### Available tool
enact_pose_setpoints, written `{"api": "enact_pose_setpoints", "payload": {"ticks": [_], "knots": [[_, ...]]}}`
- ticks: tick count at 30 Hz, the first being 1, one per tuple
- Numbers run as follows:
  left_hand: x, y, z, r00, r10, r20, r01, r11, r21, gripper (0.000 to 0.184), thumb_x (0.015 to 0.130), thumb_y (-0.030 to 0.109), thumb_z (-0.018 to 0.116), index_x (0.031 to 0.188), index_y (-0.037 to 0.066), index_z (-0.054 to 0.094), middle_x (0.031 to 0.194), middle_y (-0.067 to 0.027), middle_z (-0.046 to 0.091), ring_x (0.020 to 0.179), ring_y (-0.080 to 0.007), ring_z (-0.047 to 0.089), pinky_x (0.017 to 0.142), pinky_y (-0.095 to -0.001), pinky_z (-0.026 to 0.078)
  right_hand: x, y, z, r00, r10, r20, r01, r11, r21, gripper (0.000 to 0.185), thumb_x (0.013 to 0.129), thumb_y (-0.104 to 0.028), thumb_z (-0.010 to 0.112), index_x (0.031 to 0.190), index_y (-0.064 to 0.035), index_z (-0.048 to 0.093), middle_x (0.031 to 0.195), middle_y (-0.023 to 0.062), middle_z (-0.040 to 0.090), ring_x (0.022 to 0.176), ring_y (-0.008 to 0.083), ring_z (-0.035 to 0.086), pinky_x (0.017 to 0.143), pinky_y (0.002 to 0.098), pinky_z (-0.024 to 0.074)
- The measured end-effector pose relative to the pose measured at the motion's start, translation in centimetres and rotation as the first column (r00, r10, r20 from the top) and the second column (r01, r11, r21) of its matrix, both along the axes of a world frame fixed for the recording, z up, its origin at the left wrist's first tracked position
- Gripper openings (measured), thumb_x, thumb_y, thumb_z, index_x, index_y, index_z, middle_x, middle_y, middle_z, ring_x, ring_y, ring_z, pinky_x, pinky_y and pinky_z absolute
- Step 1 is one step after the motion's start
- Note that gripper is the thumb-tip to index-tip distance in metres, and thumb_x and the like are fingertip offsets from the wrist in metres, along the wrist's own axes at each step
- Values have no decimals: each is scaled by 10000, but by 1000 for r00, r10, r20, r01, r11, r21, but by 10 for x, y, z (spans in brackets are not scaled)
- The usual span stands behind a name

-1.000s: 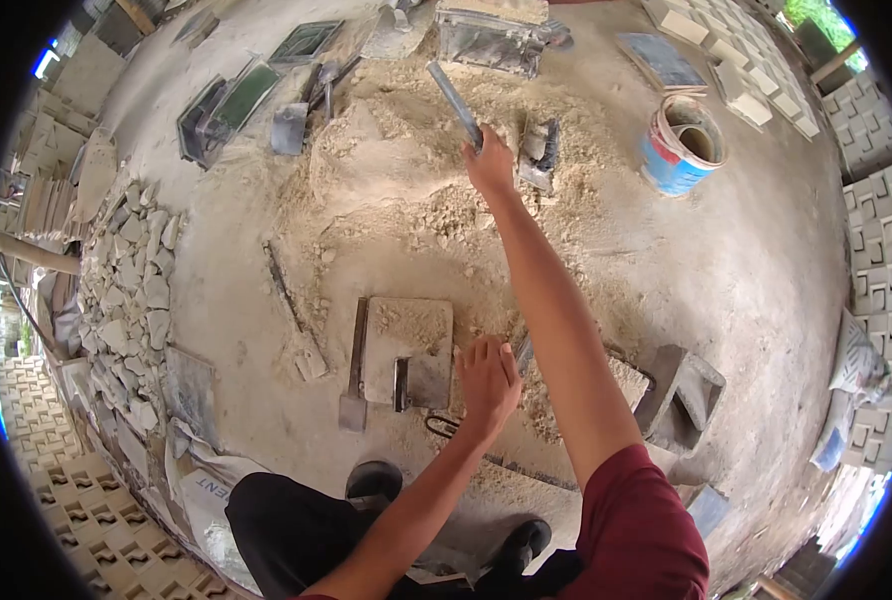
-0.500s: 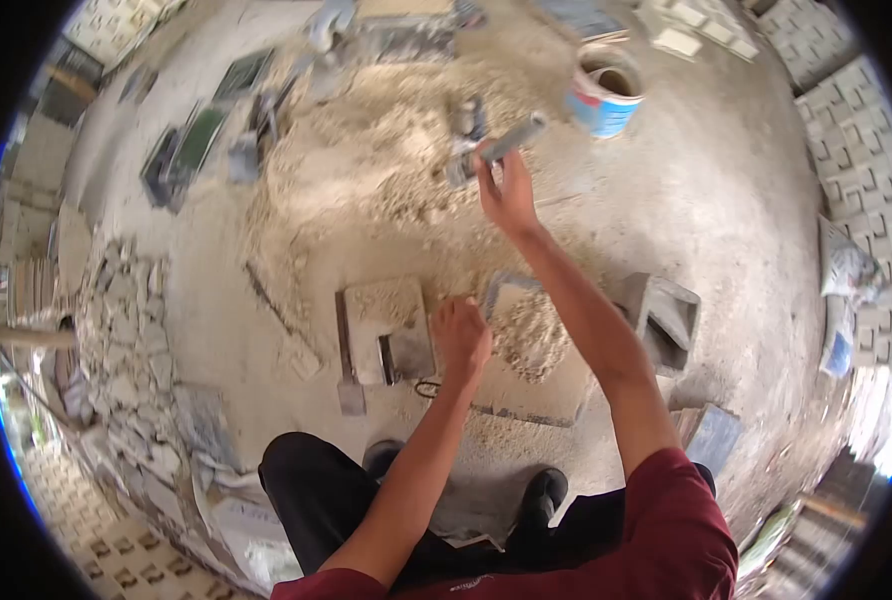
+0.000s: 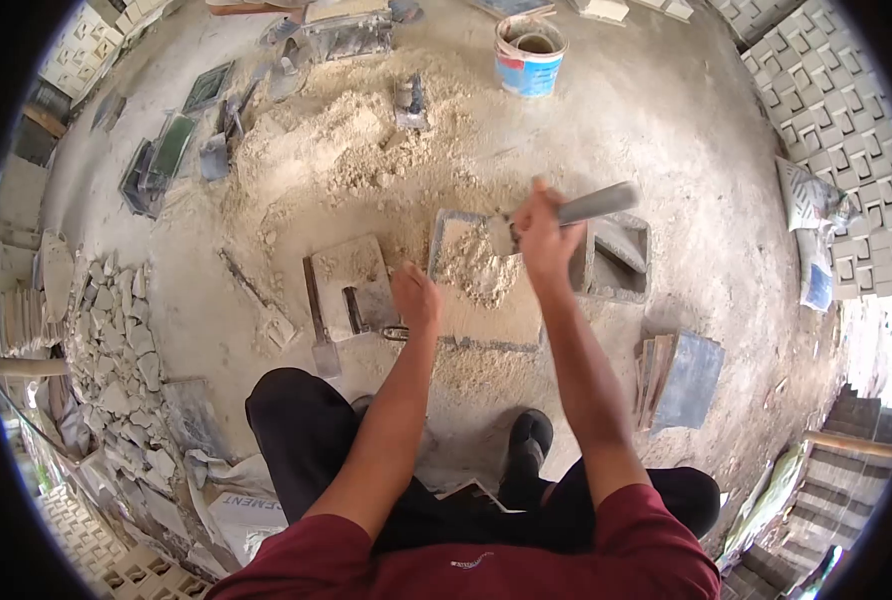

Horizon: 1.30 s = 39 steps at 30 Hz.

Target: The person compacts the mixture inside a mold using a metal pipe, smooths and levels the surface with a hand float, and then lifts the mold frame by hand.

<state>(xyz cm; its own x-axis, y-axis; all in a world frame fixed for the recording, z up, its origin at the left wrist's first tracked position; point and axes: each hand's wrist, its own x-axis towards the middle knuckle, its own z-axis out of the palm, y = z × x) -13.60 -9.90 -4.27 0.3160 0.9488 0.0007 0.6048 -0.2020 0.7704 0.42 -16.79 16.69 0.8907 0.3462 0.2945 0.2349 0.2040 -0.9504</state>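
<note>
My right hand (image 3: 548, 240) is closed round the thick grey handle of a trowel (image 3: 598, 203). Its blade, partly blurred, points left over a heap of sandy mix (image 3: 481, 270). That heap lies in a rectangular, metal-edged mould (image 3: 492, 346) in front of me. At the mould's left edge, my left hand (image 3: 416, 297) has its fingers curled in; whether they grip anything is hidden. Left of it lies a dusty square slab (image 3: 351, 270) with a dark-handled tool (image 3: 355, 310) on top. A flat metal bar (image 3: 318, 315) runs along the slab's left side.
A large sandy pile (image 3: 316, 135) spreads ahead, with a dark metal block tool (image 3: 410, 102) on it. A blue-and-white bucket (image 3: 529, 72) stands beyond. To the right are a hollow concrete block (image 3: 616, 262) and leaning plates (image 3: 688, 380); broken stones (image 3: 116, 340) lie left.
My right hand has brought the trowel back from the sandy pile to above the mould. The view has shifted; my left hand stays by the mould's left edge.
</note>
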Motion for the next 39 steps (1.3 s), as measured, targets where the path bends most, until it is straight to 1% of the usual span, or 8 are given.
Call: {"api": "enact_pose_setpoints", "payload": {"ticks": [5,8,22,26,28,30,34,39], "knots": [[7,2,20,999,0,51,-5,995,98,404,991,267,281,911,-28,546,940,-242,556,895,-433,518,766,-525,402,8,11,-101,999,-36,8,37,982,-185,396,901,-125,573,529,-92,439,480,-26,441,442,38,382,397,252,248],[10,2,11,1000,23,-9,-23,995,95,430,997,287,273,956,10,598,971,-200,599,925,-422,537,805,-504,404,3,12,-39,974,-12,-227,1,999,-46,370,892,-100,562,536,-83,463,483,-25,450,442,39,395,397,250,258],[10,0,-2,999,37,16,-39,987,156,415,986,273,279,908,-14,570,955,-242,572,909,-446,519,793,-523,402,-14,2,-36,997,-32,-73,30,999,-25,402,901,-116,571,526,-92,428,468,-42,421,414,45,401,388,243,253],[8,2,18,998,1,67,-8,994,109,402,982,252,288,885,-34,553,909,-257,574,863,-449,525,780,-527,408,-12,-3,-104,951,-103,290,192,936,-294,384,895,-117,572,528,-63,472,496,-42,451,453,50,402,402,266,264],[5,-2,17,999,10,50,-15,995,99,407,982,257,286,890,-35,554,902,-258,574,868,-449,527,785,-526,407,-8,6,-69,989,-72,-129,49,984,-171,382,890,-126,584,531,-55,474,491,-40,449,445,55,401,398,272,266],[9,2,12,999,21,50,-26,995,93,413,982,263,284,894,-37,554,896,-259,575,873,-450,528,789,-526,407,-11,6,-37,984,-87,-157,69,991,-117,382,886,-117,586,528,-53,468,485,-38,447,430,62,387,397,266,265],[11,2,-9,1000,14,16,-16,991,136,401,981,252,290,900,-35,557,904,-244,582,890,-431,538,806,-514,416,-10,-1,-120,926,-192,324,276,932,-235,390,883,-156,614,542,-38,466,471,-8,437,451,72,392,419,281,274],[7,-2,24,1000,8,-16,-5,984,177,338,963,235,333,907,-10,559,919,-213,576,894,-397,550,805,-501,429,-20,14,-56,963,-169,-208,161,985,-54,398,923,-146,529,544,-72,433,505,-20,430,438,75,359,414,263,280]]}}
